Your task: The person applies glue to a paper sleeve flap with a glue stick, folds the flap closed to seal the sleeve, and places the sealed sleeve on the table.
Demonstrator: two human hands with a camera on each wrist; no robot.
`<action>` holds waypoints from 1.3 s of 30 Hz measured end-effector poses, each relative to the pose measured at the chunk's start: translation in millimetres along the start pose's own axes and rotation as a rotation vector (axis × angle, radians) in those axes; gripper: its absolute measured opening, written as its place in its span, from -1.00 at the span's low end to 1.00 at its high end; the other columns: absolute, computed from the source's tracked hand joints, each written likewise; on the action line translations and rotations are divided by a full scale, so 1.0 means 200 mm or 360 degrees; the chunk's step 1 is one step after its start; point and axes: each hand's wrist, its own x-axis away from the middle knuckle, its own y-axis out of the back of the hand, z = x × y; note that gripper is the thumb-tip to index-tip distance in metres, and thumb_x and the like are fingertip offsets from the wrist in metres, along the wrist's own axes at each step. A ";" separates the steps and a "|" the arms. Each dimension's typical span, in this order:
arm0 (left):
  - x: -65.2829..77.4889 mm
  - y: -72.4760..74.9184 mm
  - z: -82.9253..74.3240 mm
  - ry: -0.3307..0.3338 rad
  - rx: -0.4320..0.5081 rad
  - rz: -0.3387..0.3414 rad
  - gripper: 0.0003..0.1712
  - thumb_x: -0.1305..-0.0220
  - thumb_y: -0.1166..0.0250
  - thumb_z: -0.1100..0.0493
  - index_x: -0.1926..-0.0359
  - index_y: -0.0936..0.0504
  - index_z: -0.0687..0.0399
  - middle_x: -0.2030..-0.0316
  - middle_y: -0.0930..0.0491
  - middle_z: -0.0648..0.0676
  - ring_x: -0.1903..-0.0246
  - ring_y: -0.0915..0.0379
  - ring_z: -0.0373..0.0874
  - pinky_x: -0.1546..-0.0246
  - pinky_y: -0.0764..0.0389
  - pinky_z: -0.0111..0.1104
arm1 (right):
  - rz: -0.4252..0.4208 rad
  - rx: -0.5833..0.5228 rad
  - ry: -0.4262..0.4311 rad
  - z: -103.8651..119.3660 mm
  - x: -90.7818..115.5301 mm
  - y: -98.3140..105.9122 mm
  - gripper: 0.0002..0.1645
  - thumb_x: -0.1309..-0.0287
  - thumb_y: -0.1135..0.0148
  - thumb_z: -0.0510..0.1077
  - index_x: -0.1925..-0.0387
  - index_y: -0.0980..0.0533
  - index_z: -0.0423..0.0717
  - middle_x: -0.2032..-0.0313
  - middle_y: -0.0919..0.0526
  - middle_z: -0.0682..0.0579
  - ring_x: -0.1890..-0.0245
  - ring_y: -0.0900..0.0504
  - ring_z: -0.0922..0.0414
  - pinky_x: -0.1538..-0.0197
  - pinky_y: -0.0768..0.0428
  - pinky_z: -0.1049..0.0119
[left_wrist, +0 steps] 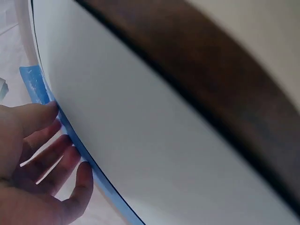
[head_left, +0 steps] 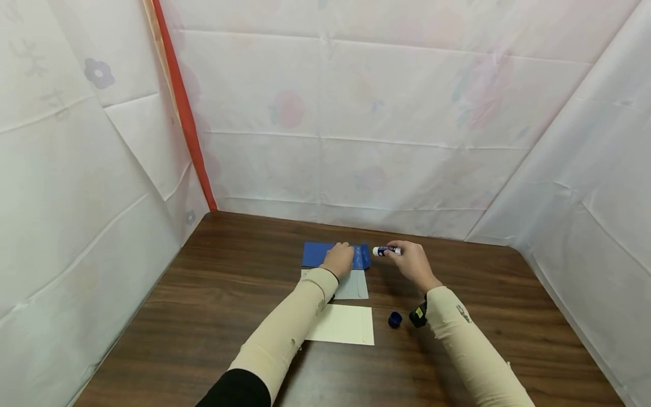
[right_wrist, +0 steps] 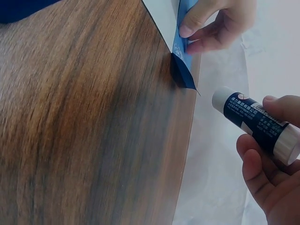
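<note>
In the head view a blue envelope (head_left: 317,254) lies on the far part of the table, its flap (head_left: 362,257) folded out to the right with whitish smears near it. My left hand (head_left: 339,260) rests on this envelope, thumb and fingertips pressing it beside the flap. The left wrist view shows those fingertips (left_wrist: 84,168) along the blue edge, fingers spread and slightly bent. To the right, my right hand (head_left: 411,263) grips a glue stick (right_wrist: 255,119) between thumb and fingers, above the table. The glue stick has a dark blue label and white ends, uncapped, one end pointing towards the flap.
A pale grey envelope (head_left: 356,285) lies just in front of the blue one, partly under my left wrist. Nearer stands a cream envelope (head_left: 346,325) lying flat. A dark blue cap (head_left: 394,320) sits right of it. White sheeting (head_left: 325,118) encloses the brown table (head_left: 203,316).
</note>
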 end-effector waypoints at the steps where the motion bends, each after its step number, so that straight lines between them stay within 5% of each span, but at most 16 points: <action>1: -0.01 -0.01 0.00 0.0014 0.0003 0.0014 -0.67 -0.42 -0.14 0.24 -0.16 -0.57 0.13 -0.10 -0.56 0.13 -0.14 -0.45 0.04 -0.05 -0.59 -0.08 | 0.0000 -0.0002 -0.0005 0.00 0.00 0.00 -0.67 -0.21 -0.31 -0.10 0.06 -0.66 -0.21 0.16 -0.74 -0.20 0.45 -0.54 0.13 0.40 -0.44 0.33; 6: -0.03 -0.03 -0.01 0.0026 -0.0025 0.0087 -0.44 -0.49 0.00 0.24 -0.45 -0.26 -0.16 -0.29 -0.42 0.13 -0.28 -0.32 0.08 -0.12 -0.52 0.03 | 0.0004 0.0007 -0.0032 -0.01 0.01 0.01 -0.66 -0.22 -0.30 -0.10 0.05 -0.65 -0.22 0.15 -0.73 -0.21 0.45 -0.52 0.12 0.41 -0.44 0.33; 16: -0.03 0.02 -0.06 -0.0074 -0.0342 0.0197 -0.29 -0.53 0.08 0.25 -0.48 -0.04 -0.57 -0.27 -0.39 0.17 -0.15 -0.41 0.15 0.15 -0.67 -0.06 | 0.0011 0.0009 -0.0027 -0.03 0.01 0.01 -0.65 -0.23 -0.30 -0.08 0.04 -0.64 -0.23 0.13 -0.73 -0.22 0.40 -0.60 0.11 0.37 -0.52 0.30; 22: -0.03 0.02 -0.09 -0.0131 -0.0409 0.0188 -0.39 -0.52 0.06 0.23 -0.44 -0.21 -0.48 -0.26 -0.43 0.17 -0.09 -0.52 0.13 0.09 -0.67 -0.15 | 0.0028 0.0010 -0.0042 -0.03 0.01 0.01 -0.64 -0.24 -0.29 -0.08 0.02 -0.64 -0.23 0.12 -0.72 -0.22 0.40 -0.58 0.10 0.39 -0.49 0.31; 31: -0.05 0.01 -0.05 -0.0121 -0.0042 -0.0016 -0.61 -0.41 -0.13 0.25 -0.18 -0.61 -0.14 -0.11 -0.61 0.11 -0.02 -0.60 0.03 0.08 -0.67 -0.21 | 0.0041 -0.0002 -0.0077 -0.03 0.02 0.02 -0.65 -0.24 -0.29 -0.08 0.03 -0.64 -0.21 0.13 -0.72 -0.21 0.46 -0.50 0.13 0.42 -0.41 0.32; 39: -0.05 -0.01 -0.03 -0.0127 0.0064 -0.0117 -0.73 -0.35 -0.16 0.24 0.06 -0.74 -0.01 0.10 -0.70 0.05 0.13 -0.64 -0.06 0.21 -0.67 -0.27 | 0.0040 -0.0005 -0.0081 -0.04 0.04 0.02 -0.66 -0.24 -0.29 -0.08 0.05 -0.65 -0.21 0.17 -0.73 -0.20 0.51 -0.44 0.15 0.45 -0.36 0.34</action>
